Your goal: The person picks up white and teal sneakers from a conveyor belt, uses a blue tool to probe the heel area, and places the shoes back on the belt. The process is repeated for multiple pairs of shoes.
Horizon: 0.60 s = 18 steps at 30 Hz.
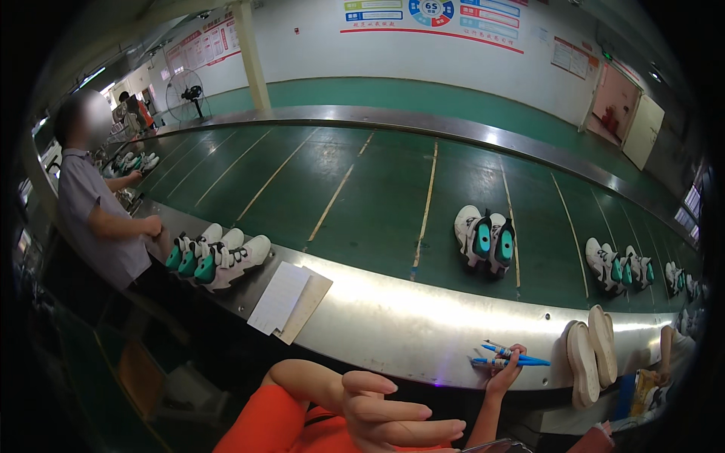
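My left hand is raised close in front of me at the lower middle, below an orange sleeve. Its fingers are bent a little and apart, with nothing in them. My right hand is over the near metal edge of the conveyor and grips two blue pens. Their tips point left. Right of that hand, a pair of cream shoe soles leans at the metal ledge. Beyond it, a pair of white-and-black sneakers with teal insides sits on the green belt.
Several similar sneakers stand on the ledge at left, beside paper sheets on a board. A person in a light shirt stands at far left. More sneakers sit along the belt at right, where another person's arm shows.
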Available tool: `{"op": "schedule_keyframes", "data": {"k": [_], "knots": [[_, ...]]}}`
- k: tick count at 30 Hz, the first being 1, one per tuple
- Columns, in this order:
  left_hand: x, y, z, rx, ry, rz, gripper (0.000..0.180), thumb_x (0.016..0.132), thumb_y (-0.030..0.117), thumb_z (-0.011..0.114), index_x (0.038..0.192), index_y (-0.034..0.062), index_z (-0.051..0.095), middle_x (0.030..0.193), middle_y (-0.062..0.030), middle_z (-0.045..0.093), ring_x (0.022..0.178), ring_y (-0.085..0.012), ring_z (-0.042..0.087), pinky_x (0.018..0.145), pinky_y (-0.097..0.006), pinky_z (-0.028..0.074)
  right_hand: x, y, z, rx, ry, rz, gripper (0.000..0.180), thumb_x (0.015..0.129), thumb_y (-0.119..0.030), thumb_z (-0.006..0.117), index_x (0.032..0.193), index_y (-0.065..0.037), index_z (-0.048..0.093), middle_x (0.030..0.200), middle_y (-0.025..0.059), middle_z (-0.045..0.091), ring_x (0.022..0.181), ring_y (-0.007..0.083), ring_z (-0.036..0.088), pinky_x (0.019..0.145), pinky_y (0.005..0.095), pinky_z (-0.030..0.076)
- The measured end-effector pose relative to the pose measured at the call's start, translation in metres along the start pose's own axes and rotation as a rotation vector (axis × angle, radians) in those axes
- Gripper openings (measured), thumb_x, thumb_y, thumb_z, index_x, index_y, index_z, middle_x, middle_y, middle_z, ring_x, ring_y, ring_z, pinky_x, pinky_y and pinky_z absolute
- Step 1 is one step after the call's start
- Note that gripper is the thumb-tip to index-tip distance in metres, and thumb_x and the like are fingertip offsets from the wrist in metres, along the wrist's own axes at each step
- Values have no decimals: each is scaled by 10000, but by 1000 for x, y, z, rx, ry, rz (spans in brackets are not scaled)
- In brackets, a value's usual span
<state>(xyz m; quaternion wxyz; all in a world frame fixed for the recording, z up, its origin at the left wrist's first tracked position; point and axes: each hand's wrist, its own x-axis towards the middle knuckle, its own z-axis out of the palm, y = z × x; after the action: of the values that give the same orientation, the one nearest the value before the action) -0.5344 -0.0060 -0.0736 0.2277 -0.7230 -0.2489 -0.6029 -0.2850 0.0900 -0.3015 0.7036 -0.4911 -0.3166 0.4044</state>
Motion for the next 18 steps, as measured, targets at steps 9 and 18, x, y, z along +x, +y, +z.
{"op": "schedule_keyframes", "data": {"k": [9,18], "knots": [[3,-53,22,-330,16,269,204,803,196,596,980,243,508,963,39,650,831,-112,539,819,-278,360,1,-1,1,-20,123,22,155,912,-299,397,902,-154,450,638,-7,438,515,45,421,370,151,271],[-210,-163,97,34,-709,-616,486,798,278,616,1200,49,466,1245,-135,463,1205,-293,390,994,-406,314,-3,-6,8,-61,102,55,205,908,-370,395,878,-178,459,613,-26,429,444,22,357,354,139,222]]}}
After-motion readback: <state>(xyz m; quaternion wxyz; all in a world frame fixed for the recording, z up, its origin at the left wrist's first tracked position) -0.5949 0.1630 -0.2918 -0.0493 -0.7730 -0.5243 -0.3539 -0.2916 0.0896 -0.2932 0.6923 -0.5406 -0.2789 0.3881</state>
